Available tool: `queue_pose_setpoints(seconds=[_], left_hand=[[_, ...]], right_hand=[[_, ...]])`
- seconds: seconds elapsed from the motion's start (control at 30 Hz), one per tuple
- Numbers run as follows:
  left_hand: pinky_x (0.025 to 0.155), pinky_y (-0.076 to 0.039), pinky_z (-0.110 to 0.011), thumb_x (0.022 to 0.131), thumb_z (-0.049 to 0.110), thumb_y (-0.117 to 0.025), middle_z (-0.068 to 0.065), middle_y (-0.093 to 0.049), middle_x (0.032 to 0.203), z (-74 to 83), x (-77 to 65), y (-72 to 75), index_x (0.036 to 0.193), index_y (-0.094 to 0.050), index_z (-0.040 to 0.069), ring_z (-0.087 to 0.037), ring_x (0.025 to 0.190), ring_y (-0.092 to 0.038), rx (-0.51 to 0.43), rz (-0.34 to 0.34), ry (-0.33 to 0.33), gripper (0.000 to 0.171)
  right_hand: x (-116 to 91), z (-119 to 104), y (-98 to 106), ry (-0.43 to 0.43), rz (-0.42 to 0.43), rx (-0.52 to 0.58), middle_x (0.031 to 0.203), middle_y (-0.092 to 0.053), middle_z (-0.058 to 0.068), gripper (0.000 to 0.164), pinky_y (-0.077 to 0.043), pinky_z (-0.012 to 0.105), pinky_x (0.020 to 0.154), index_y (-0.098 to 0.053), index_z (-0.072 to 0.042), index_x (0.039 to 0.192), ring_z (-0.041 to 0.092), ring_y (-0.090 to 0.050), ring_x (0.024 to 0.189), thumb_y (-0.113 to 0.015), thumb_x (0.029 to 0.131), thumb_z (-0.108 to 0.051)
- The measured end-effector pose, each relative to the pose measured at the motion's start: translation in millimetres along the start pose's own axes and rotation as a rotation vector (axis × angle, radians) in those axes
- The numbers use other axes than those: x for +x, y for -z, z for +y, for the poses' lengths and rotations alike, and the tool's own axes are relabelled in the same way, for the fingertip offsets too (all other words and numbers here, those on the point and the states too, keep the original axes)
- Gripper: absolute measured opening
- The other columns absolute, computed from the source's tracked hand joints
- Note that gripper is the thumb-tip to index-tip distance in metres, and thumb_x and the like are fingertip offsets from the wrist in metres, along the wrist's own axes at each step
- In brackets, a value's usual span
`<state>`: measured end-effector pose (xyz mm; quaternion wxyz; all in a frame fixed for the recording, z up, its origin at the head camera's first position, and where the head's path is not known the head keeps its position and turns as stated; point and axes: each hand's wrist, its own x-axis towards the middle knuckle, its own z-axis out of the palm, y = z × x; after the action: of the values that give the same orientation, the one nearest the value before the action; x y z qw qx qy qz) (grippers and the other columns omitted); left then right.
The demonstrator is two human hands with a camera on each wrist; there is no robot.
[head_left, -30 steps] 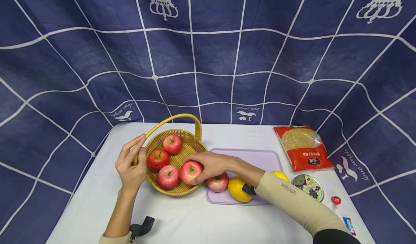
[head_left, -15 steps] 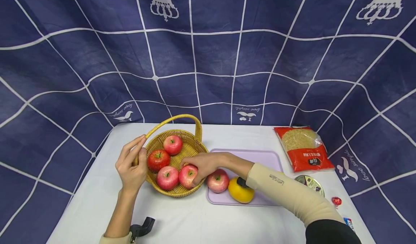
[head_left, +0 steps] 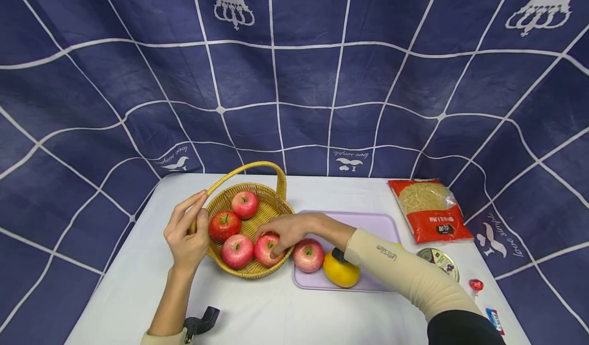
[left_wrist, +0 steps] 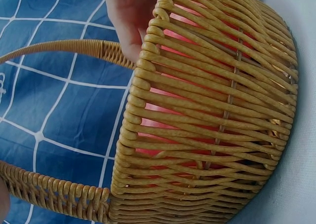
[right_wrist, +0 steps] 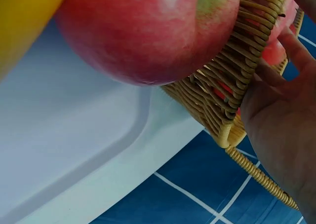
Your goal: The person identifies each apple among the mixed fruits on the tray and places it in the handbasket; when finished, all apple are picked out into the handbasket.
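Observation:
A round wicker basket [head_left: 263,216] with a tall handle holds several red apples. My left hand [head_left: 186,235] grips the handle's left side near the rim; in the left wrist view the woven wall [left_wrist: 207,95] hides most of that hand. Inside the basket, at its right side, my right hand [head_left: 291,231] holds an apple [head_left: 264,253] from above, thumb toward the front, beside another apple [head_left: 238,251]. In the right wrist view the basket wall partly covers the fingers. Just right of the basket another apple [head_left: 308,256] lies on a lilac tray [head_left: 377,225].
A yellow fruit [head_left: 340,271] sits on the tray under my right wrist, with more yellow behind the sleeve. To the right lie a red noodle packet [head_left: 430,209], a round tin [head_left: 439,260], a red lollipop [head_left: 476,284] and a small blue wrapper [head_left: 494,320].
My right hand has shifted slightly with the apple, which sits a little lower in the basket beside the front apple. My left hand stays on the handle.

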<state>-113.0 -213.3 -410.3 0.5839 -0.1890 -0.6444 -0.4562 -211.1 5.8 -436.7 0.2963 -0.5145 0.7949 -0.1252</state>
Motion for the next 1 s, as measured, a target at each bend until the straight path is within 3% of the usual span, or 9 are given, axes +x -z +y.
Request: queue_pose_setpoints(seconds=[0.5, 0.73, 1.0], left_hand=[[0.092, -0.055, -0.021, 0.093, 0.001, -0.064, -0.029, -0.070, 0.102, -1.3, -0.6, 2.1, 0.101, -0.073, -0.014, -0.024, 0.102, -0.071, 0.018, 0.009, -0.004, 0.020], [0.092, -0.055, -0.021, 0.089, -0.005, -0.062, -0.029, -0.071, 0.102, -0.4, -0.5, 1.6, 0.101, -0.074, -0.013, -0.024, 0.102, -0.071, 0.022, 0.011, -0.004, 0.018], [0.091, -0.055, -0.020, 0.091, -0.002, -0.063, -0.029, -0.071, 0.102, 1.3, 0.5, -0.3, 0.101, -0.074, -0.013, -0.023, 0.102, -0.071, 0.018, 0.003, -0.002, 0.019]], right_hand=[[9, -5, -3, 0.002, -0.037, 0.090, 0.121, -0.062, -0.012, 0.051, -0.046, 0.025, 0.097, -0.057, -0.036, 0.133, 0.007, -0.055, 0.105, -0.076, 0.085, -0.037], [14, -5, -10, 0.028, -0.028, 0.149, 0.117, -0.061, -0.007, 0.051, -0.045, 0.020, 0.096, -0.053, -0.030, 0.134, 0.007, -0.056, 0.104, -0.074, 0.089, -0.036], [13, -3, -11, 0.016, -0.034, 0.175, 0.122, -0.059, -0.010, 0.052, -0.044, 0.021, 0.100, -0.052, -0.032, 0.136, 0.005, -0.054, 0.109, -0.074, 0.089, -0.036]])
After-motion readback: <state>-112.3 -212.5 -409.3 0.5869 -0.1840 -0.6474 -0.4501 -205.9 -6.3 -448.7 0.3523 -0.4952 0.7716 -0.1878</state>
